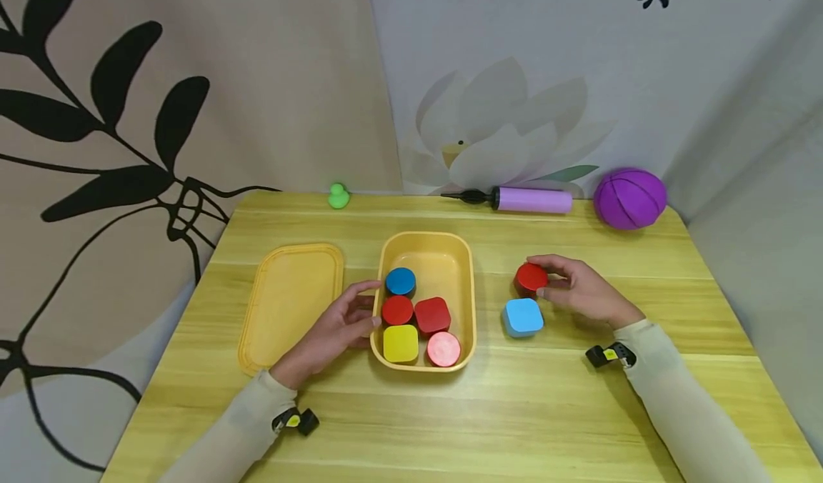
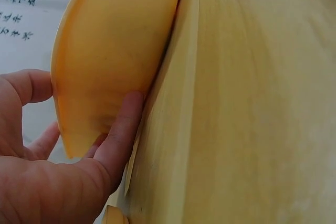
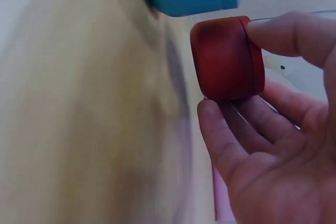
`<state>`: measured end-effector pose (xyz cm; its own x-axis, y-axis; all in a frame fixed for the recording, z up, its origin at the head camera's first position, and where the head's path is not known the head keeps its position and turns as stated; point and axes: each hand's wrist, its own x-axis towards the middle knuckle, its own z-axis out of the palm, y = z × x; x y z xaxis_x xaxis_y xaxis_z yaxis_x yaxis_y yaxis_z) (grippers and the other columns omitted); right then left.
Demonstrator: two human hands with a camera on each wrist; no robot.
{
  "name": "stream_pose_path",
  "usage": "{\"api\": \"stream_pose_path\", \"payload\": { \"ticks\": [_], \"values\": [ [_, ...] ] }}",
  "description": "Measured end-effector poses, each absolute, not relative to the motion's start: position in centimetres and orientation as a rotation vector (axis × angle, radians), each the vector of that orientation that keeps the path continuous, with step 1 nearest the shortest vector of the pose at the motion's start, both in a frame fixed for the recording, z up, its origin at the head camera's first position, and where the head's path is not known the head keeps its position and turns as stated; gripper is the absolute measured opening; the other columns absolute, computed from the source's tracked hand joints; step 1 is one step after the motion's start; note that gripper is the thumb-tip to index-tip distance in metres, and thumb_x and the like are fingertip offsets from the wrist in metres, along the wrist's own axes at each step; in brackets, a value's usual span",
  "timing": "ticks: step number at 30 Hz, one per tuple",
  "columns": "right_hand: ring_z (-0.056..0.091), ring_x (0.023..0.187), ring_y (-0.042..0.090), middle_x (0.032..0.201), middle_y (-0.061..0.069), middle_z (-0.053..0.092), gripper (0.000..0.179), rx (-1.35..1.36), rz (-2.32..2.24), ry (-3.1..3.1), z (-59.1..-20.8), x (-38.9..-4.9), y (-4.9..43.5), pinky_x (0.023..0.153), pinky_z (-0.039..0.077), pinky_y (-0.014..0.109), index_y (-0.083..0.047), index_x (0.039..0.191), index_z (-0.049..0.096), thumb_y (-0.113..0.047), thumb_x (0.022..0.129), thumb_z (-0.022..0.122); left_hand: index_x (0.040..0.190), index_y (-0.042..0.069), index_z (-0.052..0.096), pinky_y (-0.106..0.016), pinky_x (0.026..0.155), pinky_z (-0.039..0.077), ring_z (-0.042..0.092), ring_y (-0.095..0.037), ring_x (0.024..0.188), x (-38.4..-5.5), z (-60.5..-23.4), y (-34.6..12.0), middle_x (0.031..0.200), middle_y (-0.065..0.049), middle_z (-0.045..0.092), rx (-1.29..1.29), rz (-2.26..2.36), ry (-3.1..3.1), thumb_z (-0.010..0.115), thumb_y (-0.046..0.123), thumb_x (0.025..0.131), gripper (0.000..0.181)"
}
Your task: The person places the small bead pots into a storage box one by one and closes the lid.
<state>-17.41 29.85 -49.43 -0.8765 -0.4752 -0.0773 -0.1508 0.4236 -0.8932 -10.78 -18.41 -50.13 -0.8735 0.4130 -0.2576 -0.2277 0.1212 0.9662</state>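
My left hand [image 1: 337, 326] holds the left side of a yellow plastic container [image 1: 456, 254], one fingertip at its rim and another against its outer wall in the left wrist view. Inside sit a blue round block [image 1: 401, 281], a red round block [image 1: 398, 309], a red squarish block [image 1: 433, 315], a yellow square block [image 1: 401, 344] and a pink round block [image 1: 444, 349]. To the right, my right hand [image 1: 581, 290] pinches another red round block [image 3: 223, 59] between thumb and fingers. Close in front of that block is a light blue square block [image 1: 523, 317].
A yellow lid [image 1: 296, 304] lies flat left of the container. Along the back edge are a small green toy [image 1: 338, 196], a purple hand pump [image 1: 534, 199] and a purple ball [image 1: 630, 198]. A patterned curtain [image 1: 289, 76] hangs behind the wooden table [image 1: 450, 426].
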Motion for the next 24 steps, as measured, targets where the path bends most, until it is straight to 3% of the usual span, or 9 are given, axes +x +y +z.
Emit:
{"api": "stream_pose_path", "payload": {
  "ticks": [9, 16, 24],
  "values": [
    [0.068, 0.121, 0.015, 0.151, 0.021, 0.056, 0.060, -0.556, -1.430, 2.409, -47.6, -18.0, 29.4, 0.098, 0.056, 0.016, -0.001, 0.154, 0.049, -0.010, 0.100, 0.072, 0.160, 0.032, 0.037, -0.049, 0.090, 0.064, 0.060, -0.034, 0.131, -10.7, -49.8, -18.4, 0.153, -0.021, 0.047, 0.190, 1.814, 1.922, 0.066, 0.017, 0.104, 0.064],
    [0.065, 0.125, 0.024, 0.147, 0.014, 0.061, 0.060, -0.579, -1.380, 2.541, -45.7, -18.3, 27.9, 0.098, 0.054, 0.013, -0.001, 0.152, 0.052, -0.018, 0.099, 0.075, 0.159, 0.033, 0.037, -0.049, 0.090, 0.064, 0.060, -0.032, 0.130, -10.9, -50.0, -18.4, 0.153, -0.020, 0.047, 0.186, 1.810, 1.921, 0.067, 0.018, 0.104, 0.064],
    [0.068, 0.118, 0.012, 0.145, 0.017, 0.062, 0.058, -0.647, -1.440, 2.541, -44.0, -18.5, 25.3, 0.097, 0.056, 0.016, -0.001, 0.151, 0.054, -0.014, 0.099, 0.075, 0.159, 0.033, 0.037, -0.049, 0.090, 0.064, 0.060, -0.033, 0.130, -11.0, -49.9, -18.3, 0.154, -0.019, 0.047, 0.191, 1.799, 1.934, 0.066, 0.018, 0.104, 0.064]
  ]
}}
